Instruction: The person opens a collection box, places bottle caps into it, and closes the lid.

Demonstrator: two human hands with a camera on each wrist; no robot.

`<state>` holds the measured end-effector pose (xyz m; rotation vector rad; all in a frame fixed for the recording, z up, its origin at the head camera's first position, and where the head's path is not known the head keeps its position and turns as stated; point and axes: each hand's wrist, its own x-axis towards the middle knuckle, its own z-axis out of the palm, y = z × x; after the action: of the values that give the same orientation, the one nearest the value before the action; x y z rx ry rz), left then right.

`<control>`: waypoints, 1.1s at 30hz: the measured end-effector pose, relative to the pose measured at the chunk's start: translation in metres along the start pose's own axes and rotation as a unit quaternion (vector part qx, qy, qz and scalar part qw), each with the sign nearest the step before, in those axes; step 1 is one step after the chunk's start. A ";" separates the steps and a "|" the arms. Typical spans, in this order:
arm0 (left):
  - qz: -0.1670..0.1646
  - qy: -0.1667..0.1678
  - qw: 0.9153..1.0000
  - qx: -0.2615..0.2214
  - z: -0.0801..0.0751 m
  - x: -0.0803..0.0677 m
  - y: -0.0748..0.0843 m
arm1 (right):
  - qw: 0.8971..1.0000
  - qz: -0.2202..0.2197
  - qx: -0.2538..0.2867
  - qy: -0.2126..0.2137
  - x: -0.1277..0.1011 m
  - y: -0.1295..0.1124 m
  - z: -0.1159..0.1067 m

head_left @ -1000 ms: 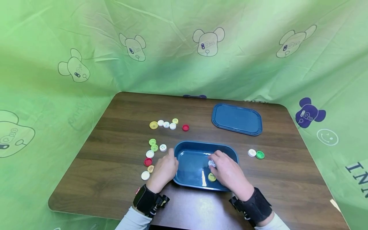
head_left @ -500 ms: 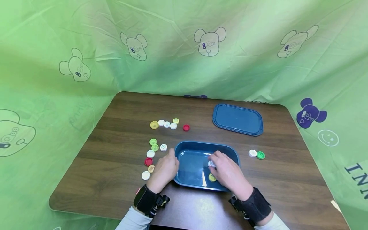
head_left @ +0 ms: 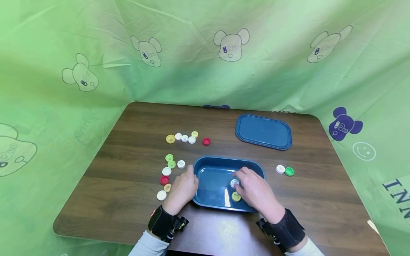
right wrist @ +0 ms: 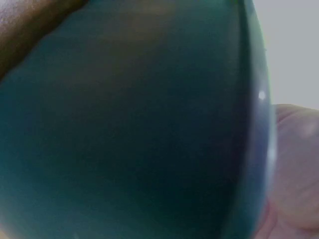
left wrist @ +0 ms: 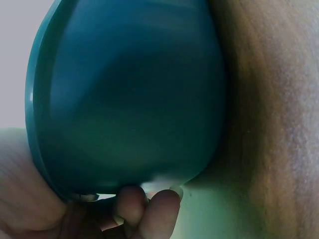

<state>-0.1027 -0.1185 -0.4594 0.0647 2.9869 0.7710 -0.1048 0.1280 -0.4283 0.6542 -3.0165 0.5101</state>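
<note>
— Where is the blue tub (head_left: 213,177)?
— At the near edge of the brown table (head_left: 134,121), between both hands. Inside it lie a white cap (head_left: 235,183) and, nearer the person, a yellow cap (head_left: 236,196).

— And the hands?
— The left hand (head_left: 183,186) clasps the tub's left wall, fingers curled round it. The right hand (head_left: 254,190) reaches into the tub, fingertips at the white cap; whether it pinches the cap or merely touches it cannot be told from overhead.

— Do the wrist cameras help?
— Hardly. The left wrist view shows what the head view hides: fingertips (left wrist: 162,209) tucked under the tub's outer wall (left wrist: 129,99). The right wrist view is filled by the blurred tub wall (right wrist: 124,129), with no cap visible.

— What lies around?
— Only the head view tells: loose caps (head_left: 168,170) left of the tub, a row of caps (head_left: 185,138) farther back, a white and green pair (head_left: 285,170) to the right, and the blue lid (head_left: 263,131) at the far right.
</note>
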 end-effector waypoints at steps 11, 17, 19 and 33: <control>-0.001 -0.001 1.000 0.000 0.000 -0.001 0.001 | 0.997 0.068 0.001 0.043 -0.010 0.037 -0.032; -0.005 -0.005 1.000 -0.001 0.000 -0.001 0.002 | 0.993 0.107 0.009 0.049 -0.018 0.067 -0.044; -0.006 -0.006 1.000 0.000 0.000 -0.001 0.002 | 0.992 0.119 0.012 0.048 -0.020 0.078 -0.046; 0.003 0.003 1.000 0.005 0.000 -0.001 0.002 | 0.986 0.164 0.026 0.028 -0.028 0.152 -0.035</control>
<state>-0.1014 -0.1165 -0.4581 0.0711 2.9975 0.7595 -0.1427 0.2811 -0.4446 0.1379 -3.0774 0.6041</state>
